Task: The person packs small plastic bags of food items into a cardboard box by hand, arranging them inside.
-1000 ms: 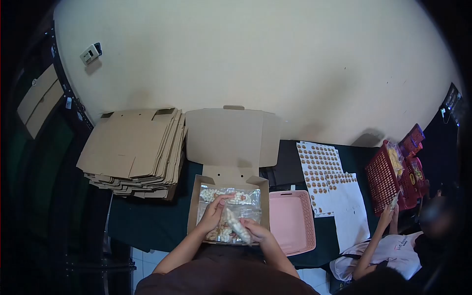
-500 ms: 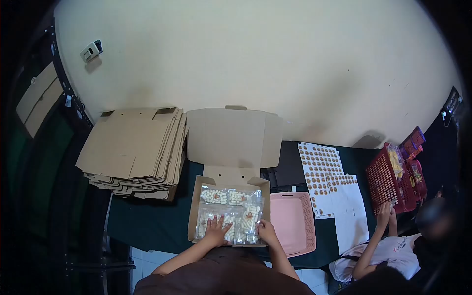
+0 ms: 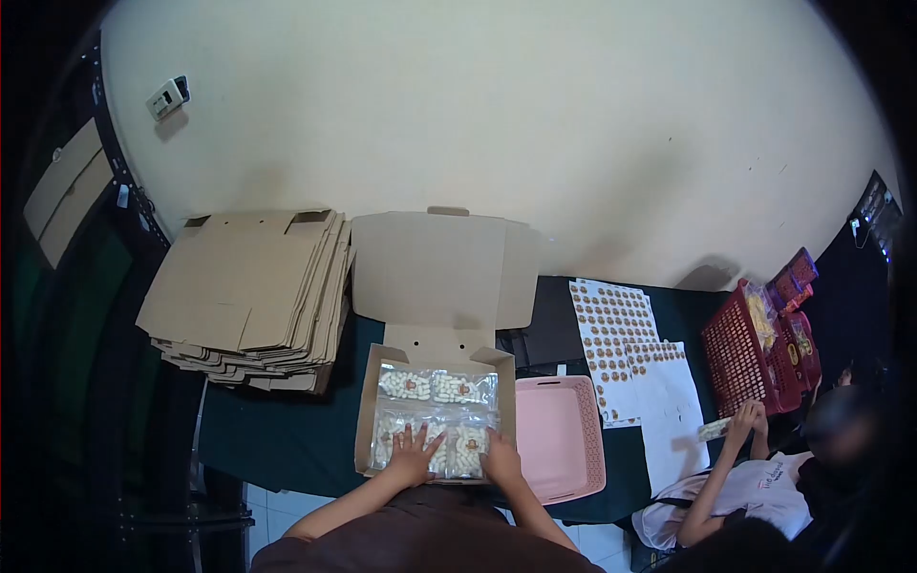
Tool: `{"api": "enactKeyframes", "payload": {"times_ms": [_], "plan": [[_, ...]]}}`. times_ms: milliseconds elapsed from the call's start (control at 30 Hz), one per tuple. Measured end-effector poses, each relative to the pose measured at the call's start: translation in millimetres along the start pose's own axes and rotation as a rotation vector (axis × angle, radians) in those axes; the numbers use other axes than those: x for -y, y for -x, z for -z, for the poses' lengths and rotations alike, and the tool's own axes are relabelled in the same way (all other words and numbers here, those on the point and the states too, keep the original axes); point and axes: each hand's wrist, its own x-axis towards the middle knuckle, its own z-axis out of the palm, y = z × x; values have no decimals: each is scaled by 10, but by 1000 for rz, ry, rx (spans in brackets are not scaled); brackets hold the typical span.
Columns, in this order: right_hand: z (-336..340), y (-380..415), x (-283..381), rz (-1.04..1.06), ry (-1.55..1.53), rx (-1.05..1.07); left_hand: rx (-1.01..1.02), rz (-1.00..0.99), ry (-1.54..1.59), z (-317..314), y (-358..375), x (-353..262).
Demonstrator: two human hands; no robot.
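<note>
An open cardboard box [image 3: 365, 420] stands before me with its lid raised toward the wall. Clear packets [image 3: 457, 387] of small white pieces lie inside it, each with a small brown label. My left hand [image 3: 411, 460] rests with fingers spread on a packet at the lower left of the box. At the box's right side, my right hand [image 3: 501, 460] touches the edge of the lower right packet [image 3: 469, 449]; its fingers are partly apart and hold nothing visible.
Flattened cardboard boxes [image 3: 239, 286] are stacked at left. A pink basket [image 3: 559, 435] and sticker sheets [image 3: 616, 334] lie to the right. Farther right, a person's hands [image 3: 748, 420] hold a packet [image 3: 714, 430] beside a red basket [image 3: 737, 349].
My right hand has moved from the box's right wall inward onto the packet, which now lies straighter. The other person's packet has come into sight. The view has shifted slightly.
</note>
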Motion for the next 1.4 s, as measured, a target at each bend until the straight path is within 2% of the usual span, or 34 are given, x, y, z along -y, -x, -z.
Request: {"api": "enactKeyframes", "payload": {"times_ms": [67,133,200,233,300,400,467,533,600,633,733,767,800,867,933,967,1100,1167,1267,1333,1400], "plan": [[41,-16,104,-5,45,-12,-106,-95,46,77,39,25],[25,-93,159,275,-20,11,-124,-81,11,225,81,58],[-48,-129,271,289,-52,55,-150,16,78,369,112,147],[-91,-142,314,387,-40,42,-156,37,117,463,187,206],[-216,-205,359,551,7,33,-185,73,178,352,188,352],[-303,-257,299,617,87,123,-173,91,166,75,211,386],[-291,-265,312,603,94,125,-101,40,310,-58,236,397],[-225,-257,342,526,76,214,-140,69,321,-206,192,441],[-221,-225,330,563,74,180,-233,149,668,-344,150,524],[-229,-232,339,558,102,174,-256,120,785,-425,88,576],[-301,-299,322,592,84,104,-275,124,813,-415,87,583],[-322,-368,305,561,67,108,-198,219,722,-369,88,550],[-330,-397,305,527,49,114,-195,224,723,-359,93,562],[-215,-421,443,524,30,79,-288,151,783,-394,111,569],[-211,-485,497,589,85,-17,-273,190,756,-319,180,504],[-273,-519,465,637,2,-41,-246,223,711,-282,216,465],[-413,-539,487,673,52,42,-214,206,661,-370,239,507],[-477,-541,472,586,27,113,-206,176,682,-454,200,542],[-465,-499,432,618,12,73,-94,244,743,-365,244,490],[-436,-477,418,601,-15,69,-56,337,565,-223,274,421],[-383,-475,398,578,-154,104,-98,314,519,-119,304,377]]}}
